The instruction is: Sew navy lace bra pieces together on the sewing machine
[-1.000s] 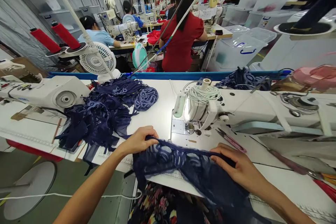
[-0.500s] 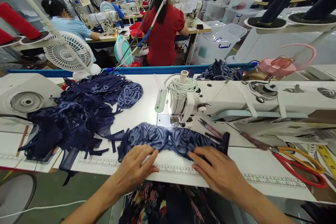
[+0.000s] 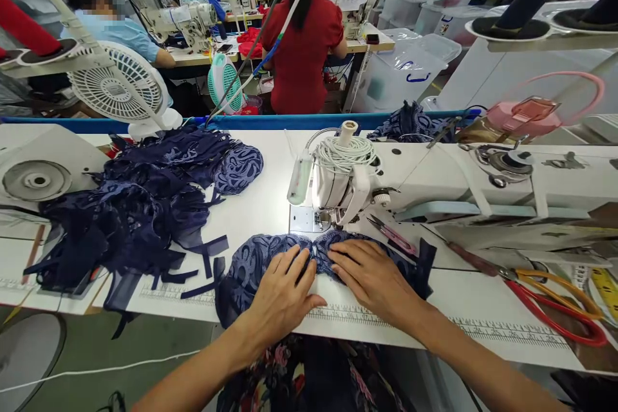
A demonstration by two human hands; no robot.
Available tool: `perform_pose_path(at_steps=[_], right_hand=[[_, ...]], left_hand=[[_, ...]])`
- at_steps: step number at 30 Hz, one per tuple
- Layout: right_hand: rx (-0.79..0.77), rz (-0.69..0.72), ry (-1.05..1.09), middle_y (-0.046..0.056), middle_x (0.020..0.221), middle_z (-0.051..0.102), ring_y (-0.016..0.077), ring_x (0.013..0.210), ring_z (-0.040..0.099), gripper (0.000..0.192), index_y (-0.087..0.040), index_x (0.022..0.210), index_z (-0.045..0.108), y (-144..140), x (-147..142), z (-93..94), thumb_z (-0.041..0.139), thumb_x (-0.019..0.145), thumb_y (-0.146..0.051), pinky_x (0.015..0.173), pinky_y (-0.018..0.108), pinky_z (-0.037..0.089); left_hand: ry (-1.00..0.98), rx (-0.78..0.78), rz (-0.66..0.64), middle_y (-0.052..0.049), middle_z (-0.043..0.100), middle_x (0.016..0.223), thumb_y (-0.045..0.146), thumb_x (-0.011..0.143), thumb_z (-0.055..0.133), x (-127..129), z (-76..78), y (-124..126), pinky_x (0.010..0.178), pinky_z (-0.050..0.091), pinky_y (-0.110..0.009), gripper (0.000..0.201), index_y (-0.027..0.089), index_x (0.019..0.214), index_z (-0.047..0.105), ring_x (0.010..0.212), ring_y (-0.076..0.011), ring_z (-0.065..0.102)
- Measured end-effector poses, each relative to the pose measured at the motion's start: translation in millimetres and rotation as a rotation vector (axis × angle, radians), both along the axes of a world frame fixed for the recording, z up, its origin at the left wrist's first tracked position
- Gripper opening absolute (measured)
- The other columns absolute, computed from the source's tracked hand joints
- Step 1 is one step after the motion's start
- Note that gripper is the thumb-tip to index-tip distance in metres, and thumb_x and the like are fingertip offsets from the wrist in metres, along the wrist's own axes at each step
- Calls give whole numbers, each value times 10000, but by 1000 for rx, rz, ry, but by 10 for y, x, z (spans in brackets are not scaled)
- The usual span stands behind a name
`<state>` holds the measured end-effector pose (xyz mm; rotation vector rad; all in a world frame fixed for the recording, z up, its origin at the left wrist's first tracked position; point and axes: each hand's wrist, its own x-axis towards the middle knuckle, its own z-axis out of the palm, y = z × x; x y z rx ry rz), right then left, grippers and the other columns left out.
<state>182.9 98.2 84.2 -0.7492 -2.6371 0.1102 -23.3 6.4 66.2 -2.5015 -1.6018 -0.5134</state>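
Many sewing tables [image 3: 270,206], crowded workshop.

We see bare table [image 3: 270,206] between the heap of navy pieces [image 3: 145,206] and the sewing machine [image 3: 434,187], while scissors [image 3: 555,296] block the right side.

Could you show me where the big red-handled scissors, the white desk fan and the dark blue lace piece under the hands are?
Red-handled metal scissors [image 3: 555,309], head view, on a red handle loop.
White round desk fan [image 3: 116,87], head view, on its grille.
Dark blue lace piece [image 3: 246,261], head view, on its left cup.
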Motion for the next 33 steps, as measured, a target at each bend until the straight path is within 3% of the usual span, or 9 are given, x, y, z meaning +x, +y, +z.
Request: perform_pose_path(at_steps=[4,8,10,12,14,17,22,29,33], right_hand=[[-20,-1,-35,84,1091,657,196,917,610,262,-184,1125,602,124,-230,72,410,958,-123,816,347,432],[-72,-38,-95,62,1010,647,160,759,600,193,-202,1070,590,239,-357,-20,419,981,-189,768,324,399],[-58,-72,-76,73,1020,645,176,780,598,174,-198,1070,586,243,-353,-50,437,984,-224,789,339,397],[-3,-91,-37,94,1046,645,201,834,594,183,-187,1089,586,198,-325,-46,442,981,-221,828,370,396],[36,-55,-1,88,1003,650,205,846,584,187,-184,1065,606,118,-293,-29,443,973,-182,830,378,402],[32,98,23,60,907,649,182,854,578,226,-177,1010,635,-12,-262,-34,429,960,-99,801,342,423],[53,191,32,72,938,663,175,901,582,247,-129,1067,627,-96,-256,-132,419,957,-52,813,334,443],[101,196,89,49,827,657,163,819,585,218,-127,1016,633,-89,-261,-214,447,944,-37,756,321,454],[72,188,111,49,831,653,166,816,589,225,-134,1036,624,-89,-264,-237,443,943,-38,750,326,459]], left_hand=[[-53,45,-92,-177,619,1256,509,940,479,84,-38,84,1074,409,-438,565,40,1247,553,1229,-292,537],[-70,-32,-157,-147,623,1251,465,946,496,70,-88,105,1128,354,-467,505,71,1261,532,1252,-264,519],[-120,-78,-175,-128,626,1244,405,962,494,21,-50,116,1131,342,-485,425,107,1265,525,1255,-250,513],[-211,-94,-121,-109,638,1203,290,981,462,-35,30,165,1096,374,-471,293,145,1222,546,1203,-229,539],[-277,-97,34,-101,640,1145,190,971,434,-86,121,269,992,437,-443,248,169,1183,560,1107,-224,562],[-266,-203,225,-80,630,981,255,941,509,-133,210,494,814,455,-411,162,184,1059,594,942,-238,548],[-259,-419,205,-35,570,867,307,866,630,-102,178,747,804,391,-407,121,199,828,590,909,-241,495],[-244,-130,292,-47,556,909,134,867,563,46,14,738,968,311,-477,68,178,818,545,936,-225,470],[-238,-77,300,-35,570,892,161,884,572,56,-27,758,990,300,-474,79,180,811,546,924,-214,482]])
